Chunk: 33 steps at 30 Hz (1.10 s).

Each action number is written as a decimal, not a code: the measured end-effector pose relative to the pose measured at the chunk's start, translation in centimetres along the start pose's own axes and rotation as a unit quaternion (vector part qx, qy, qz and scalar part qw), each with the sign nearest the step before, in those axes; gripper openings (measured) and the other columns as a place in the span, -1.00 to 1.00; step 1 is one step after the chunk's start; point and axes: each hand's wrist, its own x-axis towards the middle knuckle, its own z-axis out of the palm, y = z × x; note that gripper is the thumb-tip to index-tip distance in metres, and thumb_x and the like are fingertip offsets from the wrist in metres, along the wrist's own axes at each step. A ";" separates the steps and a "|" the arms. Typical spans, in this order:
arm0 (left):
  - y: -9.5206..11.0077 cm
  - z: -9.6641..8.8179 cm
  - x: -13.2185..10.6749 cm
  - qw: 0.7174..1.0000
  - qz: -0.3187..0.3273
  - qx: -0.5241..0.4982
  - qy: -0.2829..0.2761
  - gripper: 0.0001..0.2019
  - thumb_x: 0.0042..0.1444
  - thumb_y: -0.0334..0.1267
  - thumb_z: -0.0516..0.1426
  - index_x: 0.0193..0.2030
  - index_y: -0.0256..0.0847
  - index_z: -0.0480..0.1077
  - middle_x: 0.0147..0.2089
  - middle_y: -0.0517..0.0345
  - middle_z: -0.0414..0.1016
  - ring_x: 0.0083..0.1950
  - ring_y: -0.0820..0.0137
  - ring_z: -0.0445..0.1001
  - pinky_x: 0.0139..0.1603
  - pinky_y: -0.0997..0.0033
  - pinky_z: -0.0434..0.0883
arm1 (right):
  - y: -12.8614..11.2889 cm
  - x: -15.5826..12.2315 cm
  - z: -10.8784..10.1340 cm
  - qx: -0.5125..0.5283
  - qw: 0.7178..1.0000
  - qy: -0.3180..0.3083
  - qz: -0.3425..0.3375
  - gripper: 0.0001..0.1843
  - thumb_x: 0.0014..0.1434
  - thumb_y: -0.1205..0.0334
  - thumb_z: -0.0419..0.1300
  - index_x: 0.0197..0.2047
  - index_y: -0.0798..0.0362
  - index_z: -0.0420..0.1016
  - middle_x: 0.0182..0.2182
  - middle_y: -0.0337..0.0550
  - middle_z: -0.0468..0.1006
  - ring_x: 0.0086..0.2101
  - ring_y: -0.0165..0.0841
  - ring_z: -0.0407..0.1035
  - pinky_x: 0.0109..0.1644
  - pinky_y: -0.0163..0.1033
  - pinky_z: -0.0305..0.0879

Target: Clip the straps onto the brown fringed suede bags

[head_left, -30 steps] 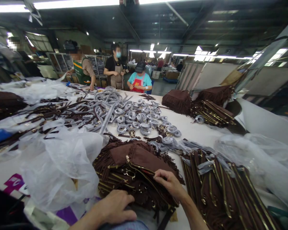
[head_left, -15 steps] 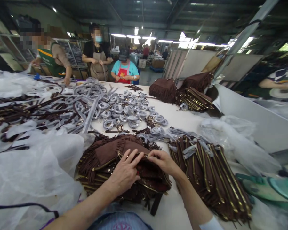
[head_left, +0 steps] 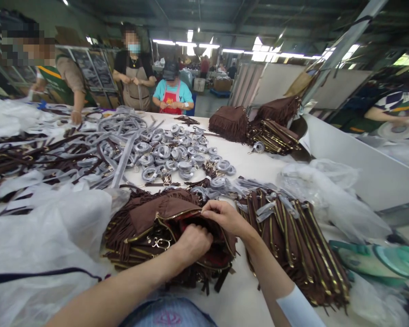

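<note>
A brown fringed bag (head_left: 145,214) lies unzipped in front of me on a pile of similar bags, its dark red lining showing in the mouth. My right hand (head_left: 226,216) pinches the zipper edge at the far side of the opening, holding it up. Inside the mouth is my left hand (head_left: 195,241), knuckles up and fingers curled down; the fingertips are hidden, so what they hold cannot be made out. Left of that wrist, gold metal clasps (head_left: 161,243) show beside the open zipper.
Brown zippered bags (head_left: 293,236) lie in a row at right, beside a green tape dispenser (head_left: 378,259). Wrapped coiled straps (head_left: 177,152) cover the table's middle. Clear plastic (head_left: 47,240) lies at left. More fringed bags (head_left: 228,123) stand farther back. Several co-workers are around the table.
My left hand has gone from lying spread over the bag's edge to inside its mouth, fingers now curled. The opening gapes wider. My right hand keeps its pinch on the edge.
</note>
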 end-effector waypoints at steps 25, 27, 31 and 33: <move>-0.5 3.3 1.5 0.995 0.013 -0.073 -0.073 -0.75 0.21 -0.50 0.00 -0.11 -0.39 0.48 -0.08 -0.26 0.54 -0.03 0.08 0.50 -0.03 0.16 0.41 | 7.7 -10.4 5.5 0.021 0.982 0.023 0.188 -0.76 0.17 0.04 -0.01 -0.40 -0.01 0.29 -0.58 -0.30 0.39 -0.48 -0.31 0.36 -0.34 -0.23 0.21; -1.1 4.4 3.2 0.992 -0.010 -0.084 -0.091 -0.73 0.15 -0.50 0.04 -0.07 -0.39 0.48 -0.05 -0.27 0.56 -0.04 0.06 0.53 -0.07 0.17 0.44 | 7.9 -10.1 5.3 0.025 0.979 0.044 0.198 -0.75 0.17 0.02 -0.02 -0.38 -0.01 0.29 -0.57 -0.27 0.45 -0.46 -0.30 0.40 -0.32 -0.23 0.22; -3.0 5.1 6.0 0.984 -0.011 -0.124 -0.128 -0.72 0.14 -0.34 0.09 -0.03 -0.24 0.49 -0.03 -0.06 0.59 -0.04 0.17 0.55 -0.05 0.30 0.45 | 8.8 -9.0 4.4 0.027 0.967 0.106 0.231 -0.68 0.22 -0.02 -0.08 -0.27 0.03 0.34 -0.46 -0.17 0.58 -0.42 -0.28 0.46 -0.40 -0.25 0.22; -3.7 5.3 6.9 0.979 -0.011 -0.140 -0.145 -0.71 0.15 -0.30 0.07 -0.03 -0.22 0.49 -0.01 -0.01 0.59 -0.03 0.20 0.55 -0.04 0.32 0.45 | 9.5 -8.4 4.0 0.021 0.961 0.130 0.245 -0.66 0.22 -0.01 -0.06 -0.25 0.05 0.38 -0.46 -0.13 0.61 -0.43 -0.27 0.48 -0.40 -0.24 0.25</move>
